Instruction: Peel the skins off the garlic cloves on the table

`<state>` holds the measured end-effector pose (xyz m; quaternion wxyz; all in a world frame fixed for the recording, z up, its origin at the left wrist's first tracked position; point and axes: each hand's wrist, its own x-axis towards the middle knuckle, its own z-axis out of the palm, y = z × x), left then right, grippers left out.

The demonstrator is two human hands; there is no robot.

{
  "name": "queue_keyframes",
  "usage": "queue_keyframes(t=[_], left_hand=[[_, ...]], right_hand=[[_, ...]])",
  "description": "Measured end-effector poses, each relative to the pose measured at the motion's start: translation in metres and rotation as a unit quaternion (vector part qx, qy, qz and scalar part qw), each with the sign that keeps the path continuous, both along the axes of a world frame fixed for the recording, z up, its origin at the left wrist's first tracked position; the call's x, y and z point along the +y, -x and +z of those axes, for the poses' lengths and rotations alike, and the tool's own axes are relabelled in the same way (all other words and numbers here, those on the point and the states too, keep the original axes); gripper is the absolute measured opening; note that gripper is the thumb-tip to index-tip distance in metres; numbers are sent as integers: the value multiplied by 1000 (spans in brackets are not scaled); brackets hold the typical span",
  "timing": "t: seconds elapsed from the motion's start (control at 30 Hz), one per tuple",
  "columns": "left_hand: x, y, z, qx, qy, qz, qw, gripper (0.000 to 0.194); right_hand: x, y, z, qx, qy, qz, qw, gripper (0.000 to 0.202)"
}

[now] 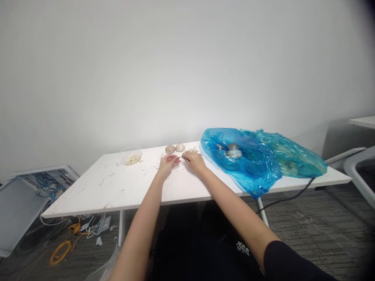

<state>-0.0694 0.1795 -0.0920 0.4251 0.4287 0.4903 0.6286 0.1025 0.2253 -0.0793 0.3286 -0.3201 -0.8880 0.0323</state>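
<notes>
The white table stretches across in front of me, flecked all over with papery bits of skin. Out at two o'clock from my hands, the big blue plastic bag sprawls over the table's right end and droops off the near edge, with a pale lump showing through it. Below the table at eight o'clock, a tangle of yellow and white cables lies on the grey carpet.

Both my arms are stretched out, hands meeting near the far middle of the table. My right hand has its fingers curled in, my left hand sits just beside it with fingertips pointing across, and between them is something tiny and pale that I can't make out; whether either hand truly pinches it, I can't tell at this distance.

Over at ten o'clock from my left hand, well apart, a small clear dish holds peeled cloves. At twelve o'clock, just beyond my fingers, two whole garlic bulbs stand side by side, touching neither hand.
</notes>
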Motion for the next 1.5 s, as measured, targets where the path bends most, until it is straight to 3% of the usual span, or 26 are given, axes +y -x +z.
queue_keyframes(t=[0.4, 0.63, 0.93, 1.33, 1.5], left_hand=[[0, -2, -2, -5, 7, -12, 1000, 28], [-3, -6, 0, -1, 19, -21, 1000, 29], [-2, -2, 4, -45, -4, -6, 999, 25], [-7, -6, 10, -93, -34, 20, 995, 30], [-6, -6, 10, -86, -37, 22, 995, 37]], right_hand=[[-9, 2, 5, -8, -11, -38, 999, 27], [-8, 2, 6, 18, 5, -96, 995, 29], [-6, -1, 0, 16, -18, -29, 999, 28], [-10, 2, -3, 56, 18, -38, 997, 27], [-4, 5, -11, 89, 0, 6, 996, 24]])
